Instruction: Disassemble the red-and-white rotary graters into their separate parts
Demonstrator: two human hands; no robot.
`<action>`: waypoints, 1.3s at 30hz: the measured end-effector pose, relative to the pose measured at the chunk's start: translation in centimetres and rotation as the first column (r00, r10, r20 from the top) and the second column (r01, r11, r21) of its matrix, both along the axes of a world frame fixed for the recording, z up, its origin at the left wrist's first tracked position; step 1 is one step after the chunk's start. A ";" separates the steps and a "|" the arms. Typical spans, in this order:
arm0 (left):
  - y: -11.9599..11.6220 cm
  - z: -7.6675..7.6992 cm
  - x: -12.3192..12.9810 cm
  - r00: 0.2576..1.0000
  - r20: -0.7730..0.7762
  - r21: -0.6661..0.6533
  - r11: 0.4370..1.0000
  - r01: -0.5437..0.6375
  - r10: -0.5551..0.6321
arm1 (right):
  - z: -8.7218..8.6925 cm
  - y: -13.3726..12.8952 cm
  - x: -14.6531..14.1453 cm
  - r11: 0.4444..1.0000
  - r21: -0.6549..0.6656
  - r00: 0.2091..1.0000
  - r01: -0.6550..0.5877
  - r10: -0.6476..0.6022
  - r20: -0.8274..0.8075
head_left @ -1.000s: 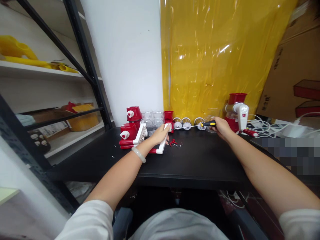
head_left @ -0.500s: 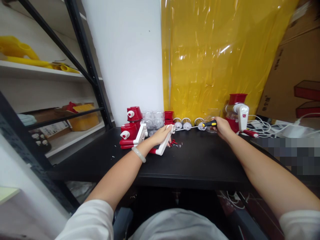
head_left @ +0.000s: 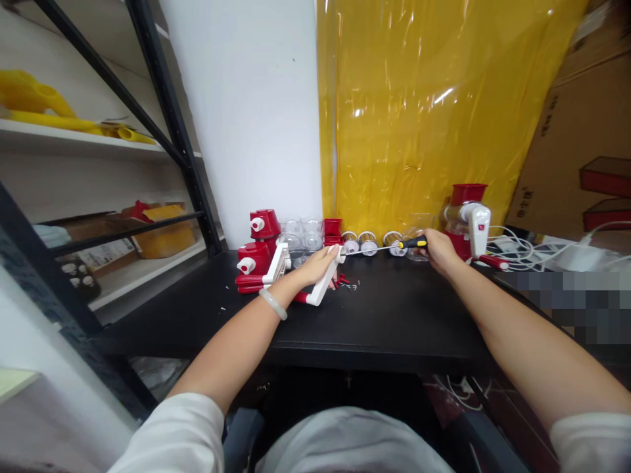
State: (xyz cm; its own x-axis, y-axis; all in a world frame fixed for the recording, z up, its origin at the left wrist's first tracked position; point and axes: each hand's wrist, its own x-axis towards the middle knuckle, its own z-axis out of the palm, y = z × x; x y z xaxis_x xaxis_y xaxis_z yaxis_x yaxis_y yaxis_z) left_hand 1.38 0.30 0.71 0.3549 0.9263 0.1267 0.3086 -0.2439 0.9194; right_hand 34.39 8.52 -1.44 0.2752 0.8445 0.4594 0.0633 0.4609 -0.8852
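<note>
My left hand (head_left: 319, 266) is closed around a white crank handle (head_left: 323, 286) with a red grip, held slanted over the black table. My right hand (head_left: 438, 251) grips the yellow-and-black handle of a screwdriver (head_left: 413, 243). Its long shaft runs left to the white hub at the top of the crank handle; whether the tip sits in a screw is too small to tell. Small screws (head_left: 353, 286) and red pieces (head_left: 342, 280) lie on the table just right of my left hand. More white crank handles with red grips (head_left: 250, 282) lie left of it.
Red housings (head_left: 254, 257) and clear plastic cups (head_left: 311, 230) stand at the back left. Several metal drums (head_left: 367, 243) line the back. An assembled red-and-white grinder (head_left: 477, 226) stands at right, beside tangled white cables (head_left: 522, 249). A shelf rack (head_left: 162, 92) rises at left.
Both hands and the screwdriver stay in nearly the same place. The view has shifted very slightly.
</note>
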 end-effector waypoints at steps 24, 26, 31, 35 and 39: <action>-0.3 0.3 0.1 1.000 0.005 -0.005 1.000 -0.013 0.013 | 1.1 -1.1 -0.7 0.998 -0.046 0.981 0.050 -0.057 -0.188; -0.2 0.3 0.1 1.000 0.004 0.002 1.000 -0.019 0.019 | 1.1 -1.1 -0.7 0.997 -0.051 0.981 0.052 -0.060 -0.183; -0.1 0.2 0.1 1.000 0.011 0.004 1.000 -0.019 0.019 | 0.9 -0.9 -0.4 0.995 -0.059 0.988 0.086 -0.093 -0.123; -0.2 0.2 0.1 0.999 0.013 0.006 0.999 -0.037 0.037 | 1.0 -0.9 -0.5 0.994 -0.043 0.988 0.096 -0.101 -0.118; -0.2 0.2 0.1 0.999 0.004 0.006 0.999 -0.035 0.035 | 1.1 -1.1 -0.7 0.998 -0.032 0.988 0.056 -0.060 -0.141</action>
